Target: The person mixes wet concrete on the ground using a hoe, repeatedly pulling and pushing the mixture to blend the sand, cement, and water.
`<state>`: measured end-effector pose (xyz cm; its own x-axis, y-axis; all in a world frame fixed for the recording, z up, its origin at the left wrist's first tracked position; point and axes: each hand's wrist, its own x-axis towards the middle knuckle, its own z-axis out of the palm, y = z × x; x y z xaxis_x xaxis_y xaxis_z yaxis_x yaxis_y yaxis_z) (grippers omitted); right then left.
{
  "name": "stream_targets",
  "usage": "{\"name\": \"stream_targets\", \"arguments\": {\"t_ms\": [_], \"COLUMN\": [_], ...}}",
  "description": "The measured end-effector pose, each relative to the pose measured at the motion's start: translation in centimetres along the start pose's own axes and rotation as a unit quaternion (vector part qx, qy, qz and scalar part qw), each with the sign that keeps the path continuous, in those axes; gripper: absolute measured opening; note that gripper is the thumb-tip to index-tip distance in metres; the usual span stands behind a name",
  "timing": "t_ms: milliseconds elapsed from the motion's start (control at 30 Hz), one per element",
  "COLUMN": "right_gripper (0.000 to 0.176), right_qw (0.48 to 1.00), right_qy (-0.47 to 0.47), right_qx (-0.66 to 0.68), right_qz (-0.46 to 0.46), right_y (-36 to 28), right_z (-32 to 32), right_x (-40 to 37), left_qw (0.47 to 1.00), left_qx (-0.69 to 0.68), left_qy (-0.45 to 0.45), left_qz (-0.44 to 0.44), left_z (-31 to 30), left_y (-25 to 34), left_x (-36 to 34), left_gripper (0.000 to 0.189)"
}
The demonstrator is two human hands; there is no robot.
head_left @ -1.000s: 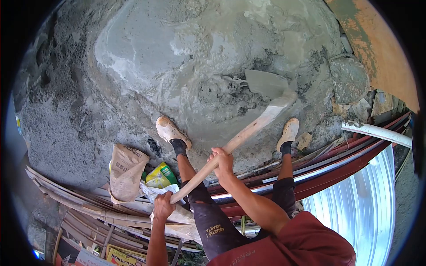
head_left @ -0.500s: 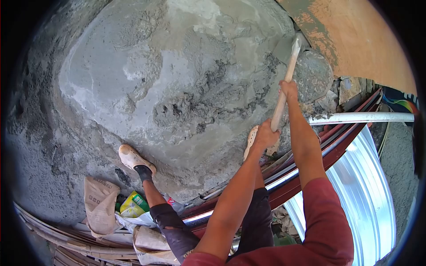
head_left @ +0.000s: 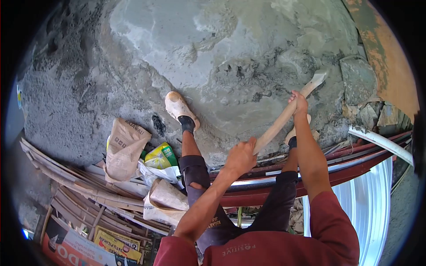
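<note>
A hoe with a pale wooden handle (head_left: 278,123) slants up and right across the view. My left hand (head_left: 242,156) is closed around the lower end of the handle. Further up, my right hand (head_left: 299,103) grips the same handle near its head end. The hoe's blade cannot be made out; the head end meets the wet grey mortar (head_left: 191,48), which spreads in a wide pool with rough, lumpy patches around the middle. Close to the pool's near edge stands my left foot in a light clog (head_left: 179,106).
A stone slab (head_left: 358,80) and an orange-brown board (head_left: 381,48) border the mortar on the right. Nearby lie a white pipe (head_left: 381,144), dark red metal bars (head_left: 346,177) and corrugated sheet (head_left: 368,208). Paper sacks (head_left: 126,148) and bamboo poles (head_left: 84,186) are at left.
Both hands have drawn the hoe nearer to my body and its head has left the stone's edge. My left hand has moved left. The view has shifted, showing more ground at lower left.
</note>
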<state>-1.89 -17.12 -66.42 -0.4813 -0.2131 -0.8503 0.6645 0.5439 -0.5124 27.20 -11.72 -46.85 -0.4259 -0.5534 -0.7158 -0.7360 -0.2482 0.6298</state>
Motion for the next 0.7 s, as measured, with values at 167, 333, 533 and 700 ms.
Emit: {"name": "stream_targets", "arguments": {"t_ms": [167, 333, 533, 700], "right_gripper": [0.015, 0.016, 0.014, 0.009], "right_qw": [0.990, 0.965, 0.967, 0.992], "right_qy": [-0.038, -0.061, -0.003, 0.076], "right_qx": [0.091, 0.145, 0.180, 0.081], "right_qz": [0.097, 0.211, 0.178, -0.059], "right_y": [7.0, 14.0, 8.2, -2.1], "right_z": [4.9, 8.3, 4.4, -5.0], "right_x": [-11.1, -19.8, -20.6, -9.3], "left_qw": [1.000, 0.991, 0.990, 0.997], "left_qx": [0.001, 0.078, 0.121, 0.034], "left_qy": [0.012, 0.024, 0.003, -0.002], "left_qz": [-0.027, -0.109, -0.068, 0.074], "left_z": [-6.1, -11.2, -9.1, 3.3], "left_y": [-4.8, -8.9, -8.5, -4.3], "left_x": [-8.8, -15.8, -13.6, 0.5], "left_gripper": [0.025, 0.022, 0.019, 0.023]}}
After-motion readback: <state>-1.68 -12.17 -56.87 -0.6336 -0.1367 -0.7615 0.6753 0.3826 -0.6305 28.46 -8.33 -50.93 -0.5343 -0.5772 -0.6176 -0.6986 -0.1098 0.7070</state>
